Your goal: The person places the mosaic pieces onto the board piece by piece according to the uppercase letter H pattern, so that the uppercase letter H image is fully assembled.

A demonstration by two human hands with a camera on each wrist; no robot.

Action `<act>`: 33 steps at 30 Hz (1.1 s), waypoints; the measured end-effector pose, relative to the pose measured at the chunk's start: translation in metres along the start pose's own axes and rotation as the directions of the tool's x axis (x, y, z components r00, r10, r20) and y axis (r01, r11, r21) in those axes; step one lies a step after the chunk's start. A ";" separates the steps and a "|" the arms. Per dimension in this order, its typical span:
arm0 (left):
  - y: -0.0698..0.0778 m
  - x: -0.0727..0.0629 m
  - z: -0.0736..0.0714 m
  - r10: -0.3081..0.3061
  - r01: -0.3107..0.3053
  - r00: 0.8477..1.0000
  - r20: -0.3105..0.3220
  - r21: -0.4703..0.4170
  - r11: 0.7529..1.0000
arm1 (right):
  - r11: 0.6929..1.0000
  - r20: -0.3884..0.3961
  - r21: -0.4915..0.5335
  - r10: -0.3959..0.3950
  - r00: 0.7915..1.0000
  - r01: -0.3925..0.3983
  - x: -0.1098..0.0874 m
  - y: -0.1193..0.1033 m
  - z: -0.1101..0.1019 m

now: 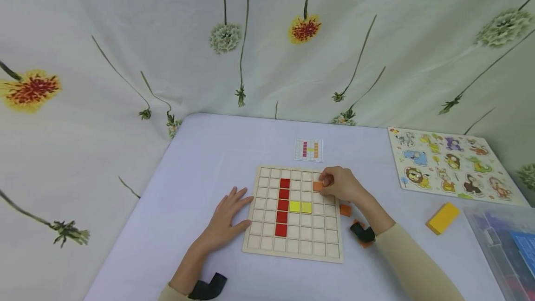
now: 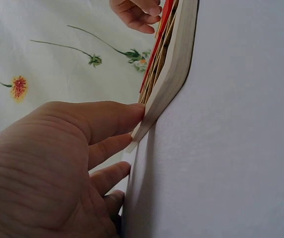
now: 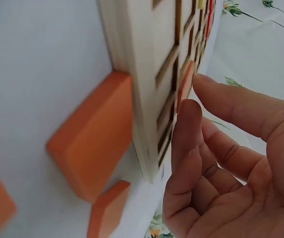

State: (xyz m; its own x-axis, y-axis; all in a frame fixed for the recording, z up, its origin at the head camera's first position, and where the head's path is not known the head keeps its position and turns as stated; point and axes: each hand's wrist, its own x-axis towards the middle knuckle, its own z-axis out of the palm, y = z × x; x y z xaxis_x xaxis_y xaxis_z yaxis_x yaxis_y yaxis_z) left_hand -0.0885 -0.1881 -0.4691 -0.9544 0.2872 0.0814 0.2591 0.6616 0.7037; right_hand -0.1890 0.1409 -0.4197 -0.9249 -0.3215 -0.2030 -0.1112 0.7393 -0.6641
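Orange tile (image 1: 317, 186) in narrow right grip (image 1: 340, 183)

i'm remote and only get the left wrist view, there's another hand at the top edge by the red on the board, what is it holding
Observer: The head view shows that right hand pinching an orange tile at the far right part of the board.
Operator: ok, any spare pieces on that side i'm missing
Observer: Yes, the right wrist view shows loose orange pieces lying beside the board.
Operator: and is there some pattern to check against
Observer: A small card lies beyond the board's far edge, printed with a grid that has pinkish, yellow and orange squares.
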 end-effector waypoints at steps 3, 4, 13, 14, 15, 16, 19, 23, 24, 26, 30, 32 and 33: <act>0.000 0.000 0.000 -0.005 0.005 1.000 0.006 0.004 1.000 | 1.000 -0.009 0.015 -0.016 1.000 0.016 -0.006 0.001 -0.008; 0.000 0.000 0.000 -0.007 0.007 1.000 0.008 0.005 1.000 | 0.999 -0.017 0.021 -0.027 0.999 0.028 -0.008 0.002 -0.011; 0.001 0.002 -0.001 -0.005 0.005 1.000 0.011 0.013 1.000 | 0.997 -0.095 0.079 -0.002 0.995 0.009 -0.040 0.034 -0.042; 0.001 0.002 -0.001 -0.004 0.004 1.000 0.009 0.016 1.000 | 0.996 -0.091 0.094 0.003 0.996 0.005 -0.043 0.039 -0.042; 0.001 0.002 -0.001 -0.004 0.004 1.000 0.008 0.017 1.000 | 0.994 -0.079 0.109 0.006 0.997 0.003 -0.045 0.043 -0.043; 0.001 0.002 -0.001 -0.005 0.005 1.000 0.006 0.018 1.000 | 0.992 -0.066 0.125 0.007 0.998 0.001 -0.046 0.048 -0.042; 0.000 0.002 -0.001 -0.011 0.011 1.000 0.005 0.017 1.000 | 0.987 -0.023 0.160 0.008 1.000 -0.005 -0.049 0.060 -0.039; 0.000 0.001 0.000 -0.013 0.013 1.000 0.009 0.012 1.000 | 0.985 -0.001 0.171 0.007 1.000 -0.006 -0.048 0.071 -0.033; 0.000 0.001 0.000 -0.014 0.013 1.000 0.010 0.012 1.000 | 0.986 -0.005 0.167 0.001 1.000 -0.001 -0.048 0.073 -0.032; 0.000 0.000 0.001 -0.015 0.015 1.000 0.011 0.012 1.000 | 0.986 -0.016 0.164 -0.013 1.000 0.015 -0.048 0.075 -0.030; 0.001 0.001 0.000 -0.022 0.022 1.000 0.010 0.011 1.000 | 0.989 -0.037 0.140 -0.050 0.998 0.055 -0.048 0.077 -0.029; 0.001 0.001 0.000 -0.025 0.025 1.000 0.011 0.011 1.000 | 0.989 -0.044 0.131 -0.062 0.997 0.068 -0.047 0.078 -0.028; 0.001 0.001 0.000 -0.024 0.024 1.000 0.011 0.010 1.000 | 0.989 -0.048 0.127 -0.066 0.997 0.072 -0.047 0.078 -0.028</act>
State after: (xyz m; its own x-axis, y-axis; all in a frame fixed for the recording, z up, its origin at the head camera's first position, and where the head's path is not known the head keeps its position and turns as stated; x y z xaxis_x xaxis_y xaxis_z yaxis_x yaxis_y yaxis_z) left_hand -0.0891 -0.1873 -0.4687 -0.9588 0.2785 0.0563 0.2372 0.6753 0.6983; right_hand -0.1646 0.2299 -0.4422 -0.9319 -0.3409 -0.1240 -0.1300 0.6330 -0.7632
